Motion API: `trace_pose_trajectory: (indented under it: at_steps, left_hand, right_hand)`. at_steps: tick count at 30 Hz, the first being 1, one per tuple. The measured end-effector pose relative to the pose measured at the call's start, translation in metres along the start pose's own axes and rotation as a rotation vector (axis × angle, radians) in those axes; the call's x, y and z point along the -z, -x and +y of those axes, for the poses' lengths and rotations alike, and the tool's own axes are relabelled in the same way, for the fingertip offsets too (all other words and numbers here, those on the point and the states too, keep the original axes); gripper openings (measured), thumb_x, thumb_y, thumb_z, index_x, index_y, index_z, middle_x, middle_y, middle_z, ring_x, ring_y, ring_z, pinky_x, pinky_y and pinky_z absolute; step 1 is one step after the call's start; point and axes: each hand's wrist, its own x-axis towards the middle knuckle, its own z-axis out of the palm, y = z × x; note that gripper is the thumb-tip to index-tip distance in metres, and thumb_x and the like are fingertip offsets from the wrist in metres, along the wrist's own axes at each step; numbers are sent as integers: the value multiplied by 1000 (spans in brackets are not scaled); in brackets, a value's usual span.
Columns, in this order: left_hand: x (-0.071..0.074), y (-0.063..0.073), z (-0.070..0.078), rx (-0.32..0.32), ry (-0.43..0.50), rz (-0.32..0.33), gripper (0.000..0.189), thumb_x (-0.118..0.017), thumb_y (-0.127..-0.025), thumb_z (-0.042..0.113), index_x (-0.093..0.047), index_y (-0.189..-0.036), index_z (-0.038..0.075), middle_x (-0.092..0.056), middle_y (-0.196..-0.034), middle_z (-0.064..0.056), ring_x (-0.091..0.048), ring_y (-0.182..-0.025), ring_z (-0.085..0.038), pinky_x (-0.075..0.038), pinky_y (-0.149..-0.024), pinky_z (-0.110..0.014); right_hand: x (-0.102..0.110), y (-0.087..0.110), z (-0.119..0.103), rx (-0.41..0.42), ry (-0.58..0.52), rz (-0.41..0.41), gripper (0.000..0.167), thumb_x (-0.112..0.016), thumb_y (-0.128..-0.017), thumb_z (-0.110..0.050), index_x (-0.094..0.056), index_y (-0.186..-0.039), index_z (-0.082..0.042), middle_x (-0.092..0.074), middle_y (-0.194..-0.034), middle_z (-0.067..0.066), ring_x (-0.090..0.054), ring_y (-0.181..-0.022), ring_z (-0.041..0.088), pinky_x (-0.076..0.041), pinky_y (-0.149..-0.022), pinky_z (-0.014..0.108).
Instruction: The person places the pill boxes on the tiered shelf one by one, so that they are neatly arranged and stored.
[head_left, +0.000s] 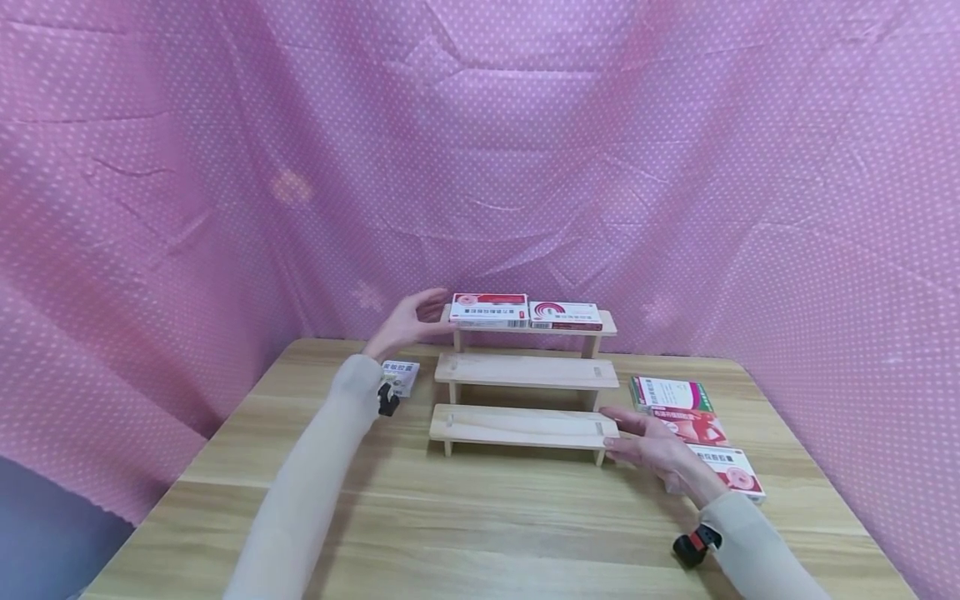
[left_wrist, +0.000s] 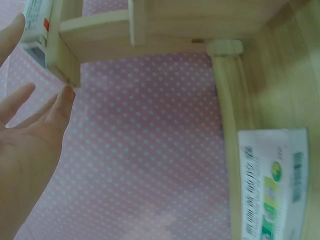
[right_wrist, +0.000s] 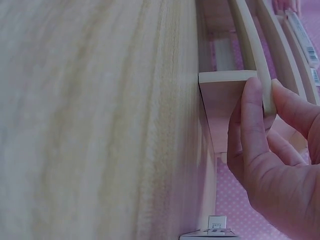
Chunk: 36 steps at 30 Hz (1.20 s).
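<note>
A three-tier wooden display rack (head_left: pixel 525 427) stands on the table. Two medicine boxes lie side by side on its top tier: a red-and-white box (head_left: pixel 489 308) on the left and a white box with red arcs (head_left: pixel 564 313) on the right. My left hand (head_left: pixel 411 322) is at the top tier's left end, fingers extended; in the left wrist view one fingertip meets the corner of the board. With my right hand (right_wrist: pixel 280 160) I pinch the right end of the lowest tier, thumb on one face and fingers on the other.
A white-and-green medicine box (left_wrist: pixel 272 185) lies on the table left of the rack, partly behind my left wrist. On the right are a green-edged box (head_left: pixel 671 393), a red box (head_left: pixel 693 427) and a white-and-red box (head_left: pixel 731 467). Pink dotted cloth (head_left: pixel 525 167) hangs around the table.
</note>
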Motion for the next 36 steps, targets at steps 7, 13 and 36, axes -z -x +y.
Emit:
trace_pose_trajectory:
  at_steps: [7,13,36]
  left_hand:
    - [8,17,-9,-4,8,109,61,-81,-81,21,-56,-134,6,-66,-124,-16,-65,-111,-25,-57,-94,-37]
    - [14,30,-18,5,-19,164,50,-79,-83,25,-63,-125,3,-69,-116,-17,-67,-95,-13,-58,-86,-29]
    - [45,94,-89,132,-196,278,35,-72,-89,15,-65,-121,1,-70,-112,-17,-63,-97,-20,-51,-80,-21]
  right_hand:
    - [-1,0,1,-8,35,25,72,-69,-90,-12,-34,-153,-11,-33,-152,22,-61,-109,17,-56,-97,34]
    - [0,-1,2,-27,52,54,73,-73,-87,-15,-38,-151,-14,-32,-154,19,-61,-109,19,-56,-96,34]
    - [3,-2,6,25,42,-5,73,-70,-90,-13,-33,-152,-8,-24,-158,23,-60,-113,17,-54,-100,34]
